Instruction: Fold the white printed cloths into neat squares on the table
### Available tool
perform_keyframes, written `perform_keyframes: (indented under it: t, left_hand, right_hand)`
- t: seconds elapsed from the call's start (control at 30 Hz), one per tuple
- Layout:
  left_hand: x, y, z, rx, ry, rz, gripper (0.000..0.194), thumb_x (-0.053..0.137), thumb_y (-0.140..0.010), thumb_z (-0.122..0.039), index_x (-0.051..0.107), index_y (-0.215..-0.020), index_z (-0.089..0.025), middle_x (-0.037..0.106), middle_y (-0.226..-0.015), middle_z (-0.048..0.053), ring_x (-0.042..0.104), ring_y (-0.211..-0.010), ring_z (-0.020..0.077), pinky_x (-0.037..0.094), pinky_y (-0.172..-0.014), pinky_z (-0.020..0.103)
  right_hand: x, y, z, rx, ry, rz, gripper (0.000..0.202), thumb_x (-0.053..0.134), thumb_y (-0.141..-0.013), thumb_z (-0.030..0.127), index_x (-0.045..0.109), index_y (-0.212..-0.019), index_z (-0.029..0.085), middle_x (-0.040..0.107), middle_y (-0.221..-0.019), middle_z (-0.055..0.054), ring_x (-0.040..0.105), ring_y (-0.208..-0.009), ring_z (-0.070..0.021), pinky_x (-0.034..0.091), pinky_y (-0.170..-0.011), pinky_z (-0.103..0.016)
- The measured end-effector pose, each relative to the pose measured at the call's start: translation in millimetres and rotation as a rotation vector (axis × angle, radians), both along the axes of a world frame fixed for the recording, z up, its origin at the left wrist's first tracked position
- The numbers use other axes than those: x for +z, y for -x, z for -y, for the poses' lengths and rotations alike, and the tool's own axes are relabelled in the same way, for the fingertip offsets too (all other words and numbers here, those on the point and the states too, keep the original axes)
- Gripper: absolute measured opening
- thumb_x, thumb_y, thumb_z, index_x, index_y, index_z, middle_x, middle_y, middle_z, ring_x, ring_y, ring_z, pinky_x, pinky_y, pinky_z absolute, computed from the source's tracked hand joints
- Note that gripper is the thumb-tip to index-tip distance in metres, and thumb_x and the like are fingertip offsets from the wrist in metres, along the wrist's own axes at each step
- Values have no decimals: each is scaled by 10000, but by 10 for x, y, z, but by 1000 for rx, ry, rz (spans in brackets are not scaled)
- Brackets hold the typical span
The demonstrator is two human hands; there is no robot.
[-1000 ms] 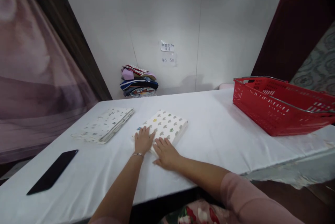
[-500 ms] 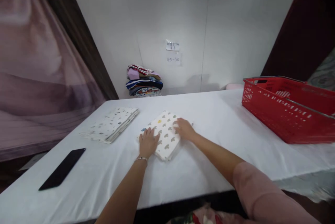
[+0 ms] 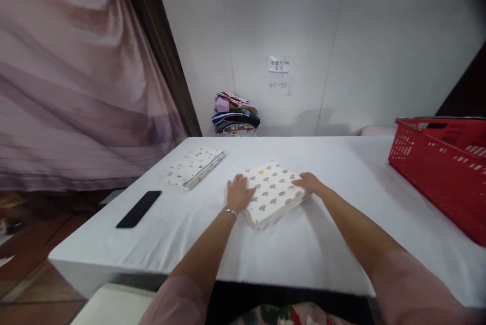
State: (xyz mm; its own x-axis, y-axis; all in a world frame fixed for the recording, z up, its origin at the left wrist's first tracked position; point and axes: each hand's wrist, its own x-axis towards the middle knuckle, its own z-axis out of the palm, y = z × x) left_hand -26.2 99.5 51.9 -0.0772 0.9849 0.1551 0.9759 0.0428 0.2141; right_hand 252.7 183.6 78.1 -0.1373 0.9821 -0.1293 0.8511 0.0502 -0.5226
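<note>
A folded white cloth with grey, yellow and green prints (image 3: 271,191) lies on the white-covered table (image 3: 212,229) in front of me. My left hand (image 3: 239,193) rests on its left corner, fingers spread, with a bracelet at the wrist. At the right corner, my right hand (image 3: 307,183) grips the edge of the cloth, its thumb side not fully visible. A second folded white cloth with small dark prints (image 3: 195,165) is further left, apart from both hands.
A black flat object (image 3: 139,209) lies at the table's left. On the right stands a red basket (image 3: 436,173). A stack of folded fabrics (image 3: 235,115) is by the back wall, under paper notes (image 3: 279,77). A pink curtain (image 3: 76,77) hangs at the left.
The view has turned, so things on the table appear further right. My right hand has shifted to the cloth's right corner, and the cloth now lies turned at a different angle.
</note>
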Motion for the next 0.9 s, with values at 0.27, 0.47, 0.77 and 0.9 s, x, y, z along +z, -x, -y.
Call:
perform_keyframes:
  t: [0.27,0.47,0.77,0.9]
  left_hand:
    - [-207,-1002,24,-259,23,355,552,414,-845,-470,396,-1329,-206,192,-1501,52,93,-1390,220,137,-1113,463]
    - [-340,-1038,164,-182,-126,571,647,470,-825,-462,341,-1369,-136,215,-1493,85,118,-1385,220,168,-1123,384]
    - [-282,-879,192,-43,-173,699,500,492,-818,-343,418,-1291,-198,522,-1279,82,485,-1154,210,361,-987,345]
    - [-149,-797,-15,77,-87,710,473,511,-817,-352,457,-1254,-183,554,-1236,95,539,-1067,204,392,-922,311]
  right_hand:
    - [-379,-1462,703,-262,8,-89,440,545,-726,500,690,-907,126,709,-887,-99,646,-843,-254,473,-663,-276]
    - [-174,-1185,872,-162,-284,242,587,470,-788,506,541,-1220,115,542,-1249,-174,504,-1145,-313,413,-921,-422]
    - [-358,134,1391,634,-310,289,711,324,-865,590,266,-1424,154,158,-1499,-129,92,-1382,-279,97,-1096,-500]
    - [-404,120,1407,626,-340,270,703,299,-875,592,272,-1421,149,165,-1495,-134,113,-1379,-280,110,-1097,-499]
